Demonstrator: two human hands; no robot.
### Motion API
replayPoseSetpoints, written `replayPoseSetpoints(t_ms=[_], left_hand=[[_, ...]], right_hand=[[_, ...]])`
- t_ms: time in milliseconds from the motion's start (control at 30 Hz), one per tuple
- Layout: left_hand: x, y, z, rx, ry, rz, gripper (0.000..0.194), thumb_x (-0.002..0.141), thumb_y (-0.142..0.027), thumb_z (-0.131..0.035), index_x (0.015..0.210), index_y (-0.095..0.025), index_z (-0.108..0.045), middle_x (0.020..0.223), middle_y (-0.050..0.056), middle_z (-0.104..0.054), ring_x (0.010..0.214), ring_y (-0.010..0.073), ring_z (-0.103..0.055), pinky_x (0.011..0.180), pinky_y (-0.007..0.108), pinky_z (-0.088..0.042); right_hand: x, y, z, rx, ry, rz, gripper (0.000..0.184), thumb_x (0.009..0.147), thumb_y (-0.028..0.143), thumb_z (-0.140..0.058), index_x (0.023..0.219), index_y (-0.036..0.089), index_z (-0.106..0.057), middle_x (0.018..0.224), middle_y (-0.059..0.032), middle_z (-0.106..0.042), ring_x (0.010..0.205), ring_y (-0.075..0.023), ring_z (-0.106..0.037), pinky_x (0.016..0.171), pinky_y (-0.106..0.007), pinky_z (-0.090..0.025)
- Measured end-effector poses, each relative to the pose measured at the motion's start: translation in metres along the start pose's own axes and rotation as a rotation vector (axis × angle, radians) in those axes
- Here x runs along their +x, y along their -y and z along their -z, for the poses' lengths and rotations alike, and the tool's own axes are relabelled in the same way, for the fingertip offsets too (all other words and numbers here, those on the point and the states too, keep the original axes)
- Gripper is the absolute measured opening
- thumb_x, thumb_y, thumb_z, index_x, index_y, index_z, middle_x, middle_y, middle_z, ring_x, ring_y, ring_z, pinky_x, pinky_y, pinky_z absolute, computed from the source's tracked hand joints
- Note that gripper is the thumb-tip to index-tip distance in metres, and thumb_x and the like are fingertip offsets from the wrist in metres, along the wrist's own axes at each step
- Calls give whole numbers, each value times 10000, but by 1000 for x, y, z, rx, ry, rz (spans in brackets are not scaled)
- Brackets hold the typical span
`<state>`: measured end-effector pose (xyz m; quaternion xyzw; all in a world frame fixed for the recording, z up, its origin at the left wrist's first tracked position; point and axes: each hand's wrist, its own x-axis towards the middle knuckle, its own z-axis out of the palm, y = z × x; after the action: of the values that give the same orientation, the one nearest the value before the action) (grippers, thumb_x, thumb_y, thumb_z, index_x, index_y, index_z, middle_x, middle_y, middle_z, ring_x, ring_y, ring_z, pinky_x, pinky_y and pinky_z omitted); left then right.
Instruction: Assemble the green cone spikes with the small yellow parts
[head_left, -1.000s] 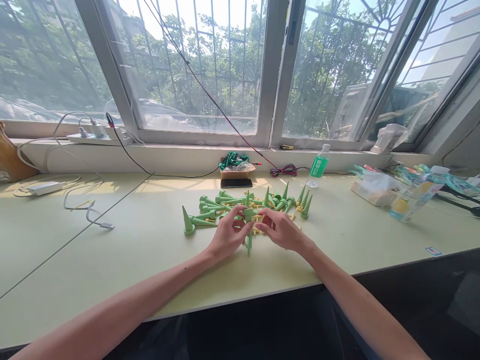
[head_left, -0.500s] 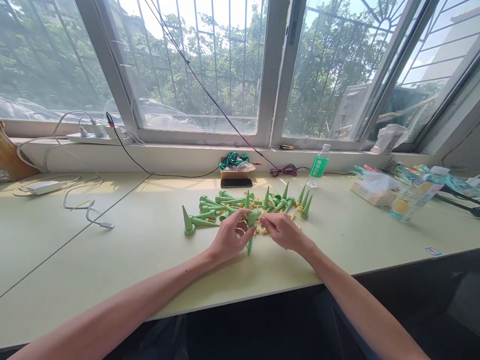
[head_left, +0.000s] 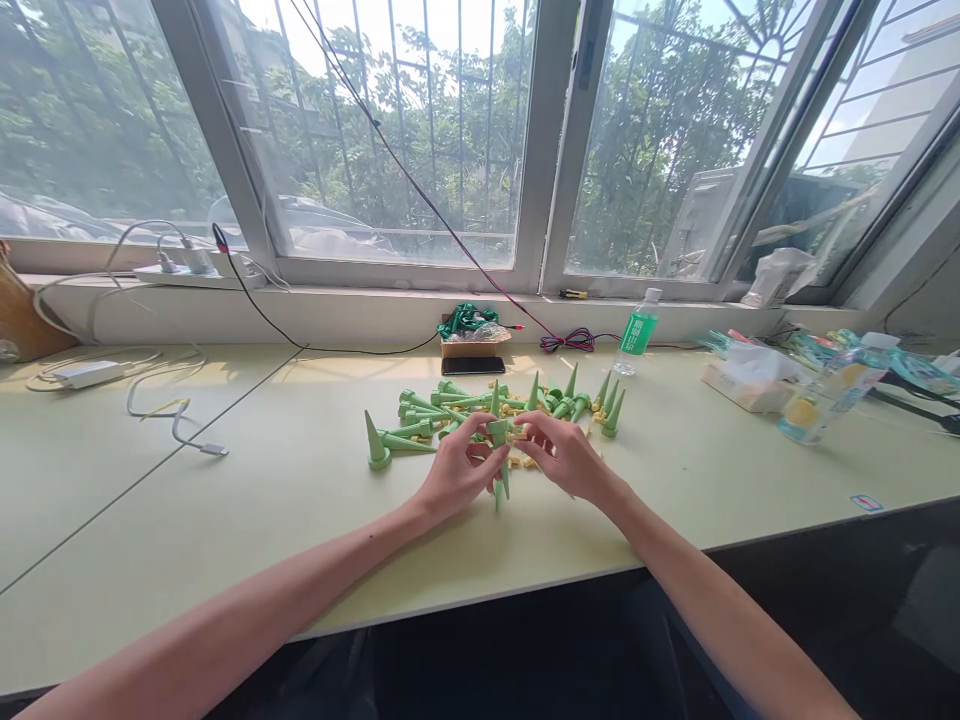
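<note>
My left hand (head_left: 457, 468) is closed around a green cone-shaped spike (head_left: 500, 462), held point down just above the pale green table (head_left: 285, 480). My right hand (head_left: 566, 455) sits right beside it, fingertips pinched at the spike's top end, where a small yellow piece seems to be. Behind both hands lies a pile of green spikes (head_left: 480, 408), some lying flat and some standing upright, mixed with small yellow parts (head_left: 525, 462). One spike (head_left: 373, 444) stands alone at the left of the pile.
A phone (head_left: 472, 365) and a small box with green items (head_left: 469, 335) lie by the sill. A water bottle (head_left: 639, 330) stands at the back right. Packets and a tissue box (head_left: 750, 378) crowd the far right. Cables and a charger (head_left: 90, 375) lie at the left.
My right hand has opened slightly and shifted at the spike's top. The spike in my left hand has tilted a little. The pile has not moved.
</note>
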<state>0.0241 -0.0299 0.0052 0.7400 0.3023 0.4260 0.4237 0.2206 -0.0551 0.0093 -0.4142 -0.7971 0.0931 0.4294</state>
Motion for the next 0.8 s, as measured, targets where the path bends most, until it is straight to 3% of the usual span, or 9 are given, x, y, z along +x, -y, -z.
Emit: replayPoseSetpoints(t_ms=[267,433,800], left_hand=[[0,0,0,-18,2,4,392,850,-397,-648,1128,-180,-475,697,-13,-611,525,156,-659,415,233,-533],[-1,2,1,37,8,-12,390,864,-402,-631,1143,-176,-480,682,-18,-600,490,142,-635,418,240,-534],[-2,3,1,82,3,-26,389,855,-392,-638,1140,-175,-487,687,-24,-574,502,137,-637,410,233,-540]], right_hand=[[-1,-1,0,-32,-19,47,238,953,257,-550,1184,227,-602,815,-18,-674,635,-130,-606,617,-230,-479],[0,-2,-1,-39,-20,62,203,952,237,-547,1135,209,-633,876,-41,-707,665,-136,-641,637,-234,-491],[0,-6,-3,-38,9,16,164,953,227,-517,1080,180,-608,746,-22,-683,610,-137,-607,601,-229,-445]])
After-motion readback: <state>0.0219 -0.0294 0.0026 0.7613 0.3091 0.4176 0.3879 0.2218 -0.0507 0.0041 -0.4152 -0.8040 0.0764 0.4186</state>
